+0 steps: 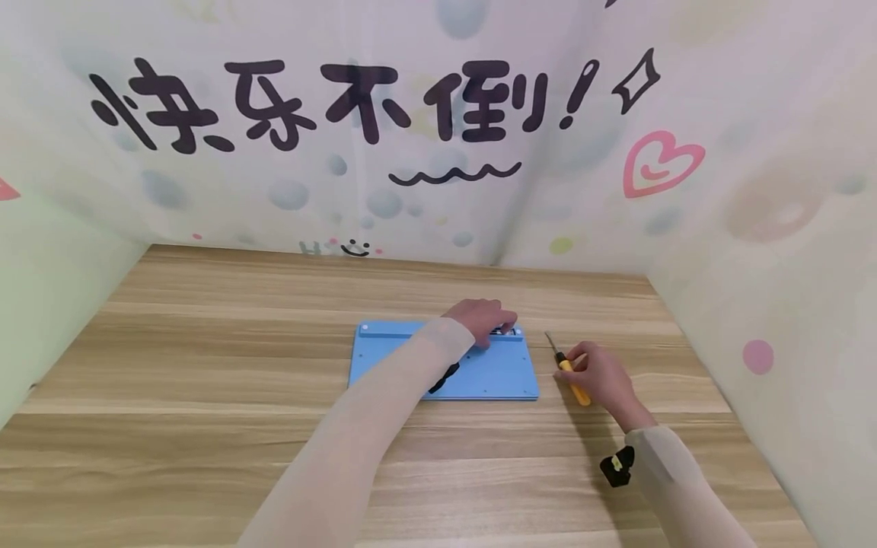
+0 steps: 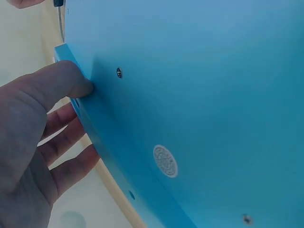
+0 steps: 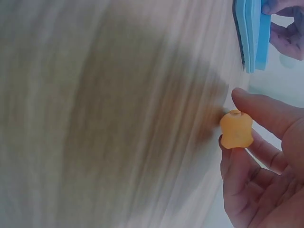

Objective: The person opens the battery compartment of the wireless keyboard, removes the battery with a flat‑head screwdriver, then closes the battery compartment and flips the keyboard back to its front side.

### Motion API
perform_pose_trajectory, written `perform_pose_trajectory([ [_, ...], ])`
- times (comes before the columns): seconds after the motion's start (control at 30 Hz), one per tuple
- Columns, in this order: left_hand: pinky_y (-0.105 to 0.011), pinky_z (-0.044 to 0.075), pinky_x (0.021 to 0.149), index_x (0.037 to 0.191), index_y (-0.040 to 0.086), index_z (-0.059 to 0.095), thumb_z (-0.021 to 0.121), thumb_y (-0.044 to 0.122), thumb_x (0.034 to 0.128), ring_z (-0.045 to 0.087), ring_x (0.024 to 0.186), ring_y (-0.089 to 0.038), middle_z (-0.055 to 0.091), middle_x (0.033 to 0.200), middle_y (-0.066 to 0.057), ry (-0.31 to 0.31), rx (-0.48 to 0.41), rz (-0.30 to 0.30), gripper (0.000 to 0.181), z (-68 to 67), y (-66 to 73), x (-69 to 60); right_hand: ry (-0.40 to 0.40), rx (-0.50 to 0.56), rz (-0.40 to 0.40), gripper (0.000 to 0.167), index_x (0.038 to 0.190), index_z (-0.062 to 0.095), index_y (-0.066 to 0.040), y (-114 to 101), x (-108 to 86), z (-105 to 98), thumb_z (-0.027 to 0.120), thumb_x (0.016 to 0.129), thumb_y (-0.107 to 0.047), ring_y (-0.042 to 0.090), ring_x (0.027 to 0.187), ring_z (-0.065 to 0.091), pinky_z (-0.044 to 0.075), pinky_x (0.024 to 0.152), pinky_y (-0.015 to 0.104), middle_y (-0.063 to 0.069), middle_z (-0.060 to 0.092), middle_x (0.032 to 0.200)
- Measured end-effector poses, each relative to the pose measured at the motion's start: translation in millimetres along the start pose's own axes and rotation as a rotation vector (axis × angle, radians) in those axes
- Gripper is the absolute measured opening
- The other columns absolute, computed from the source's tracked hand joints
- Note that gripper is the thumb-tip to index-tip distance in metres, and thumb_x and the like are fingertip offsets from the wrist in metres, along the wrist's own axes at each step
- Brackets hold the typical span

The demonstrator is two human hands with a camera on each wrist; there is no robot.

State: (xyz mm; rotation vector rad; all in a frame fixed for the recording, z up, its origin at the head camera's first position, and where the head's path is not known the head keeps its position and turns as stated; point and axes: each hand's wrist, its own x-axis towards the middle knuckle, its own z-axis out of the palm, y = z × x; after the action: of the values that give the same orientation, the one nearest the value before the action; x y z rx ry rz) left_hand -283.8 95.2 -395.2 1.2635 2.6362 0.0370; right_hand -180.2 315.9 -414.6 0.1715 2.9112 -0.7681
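Note:
A flat blue case (image 1: 500,377), shaped like a keyboard with its underside up, lies on the table. Small screws (image 2: 119,72) and an oval label (image 2: 165,161) show on it, and a raised bar runs along its far edge. At that bar's right end, my left hand (image 1: 479,318) grips the edge, the thumb (image 2: 71,80) on the near side and the fingers behind. Right of the case, my right hand (image 1: 606,380) pinches the yellow handle of a screwdriver (image 1: 578,393). Its bare metal shaft points away from me, apart from the case.
The wooden table (image 1: 205,396) meets a printed cloth wall (image 1: 425,198) at the back, with further walls on both sides. A black strap mount (image 1: 618,466) hangs at my right wrist. My left forearm crosses above the case and hides part of it.

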Motion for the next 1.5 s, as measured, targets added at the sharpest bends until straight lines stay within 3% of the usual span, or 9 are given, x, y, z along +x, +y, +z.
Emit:
perform_pose_trajectory([
  [0.43, -0.021, 0.033, 0.06, 0.102, 0.019, 0.05, 0.067, 0.015, 0.0835, 0.043, 0.075, -0.012, 0.045, 0.088, 0.004, -0.044, 0.041, -0.032, 0.025, -6.7, 8.8, 3.2, -0.002, 0.031, 0.007, 0.039, 0.102, 0.053, 0.0, 3, 0.2, 1, 0.073, 0.078, -0.023, 0.02, 0.065, 0.054, 0.047, 0.054, 0.029, 0.014, 0.059, 0.083],
  [1.07, -0.022, 0.031, 0.055, 0.096, 0.02, 0.048, 0.068, 0.016, 0.0824, 0.041, 0.072, -0.012, 0.044, 0.086, 0.005, -0.052, 0.093, -0.047, 0.024, -1.9, 12.6, 14.2, -0.018, 0.041, 0.048, 0.042, 0.104, 0.051, 0.001, 5, -1.5, 0, 0.072, 0.079, -0.025, 0.021, 0.065, 0.053, 0.046, 0.054, 0.029, 0.014, 0.058, 0.083],
  [1.5, -0.023, 0.034, 0.06, 0.095, 0.02, 0.047, 0.066, 0.017, 0.0836, 0.044, 0.076, -0.012, 0.046, 0.086, 0.004, -0.095, 0.115, -0.044, 0.022, -5.5, 14.2, 15.6, -0.036, 0.022, 0.056, 0.044, 0.108, 0.052, 0.0, 0, -2.6, -4, 0.069, 0.082, -0.032, 0.022, 0.068, 0.054, 0.047, 0.054, 0.03, 0.015, 0.058, 0.088],
])
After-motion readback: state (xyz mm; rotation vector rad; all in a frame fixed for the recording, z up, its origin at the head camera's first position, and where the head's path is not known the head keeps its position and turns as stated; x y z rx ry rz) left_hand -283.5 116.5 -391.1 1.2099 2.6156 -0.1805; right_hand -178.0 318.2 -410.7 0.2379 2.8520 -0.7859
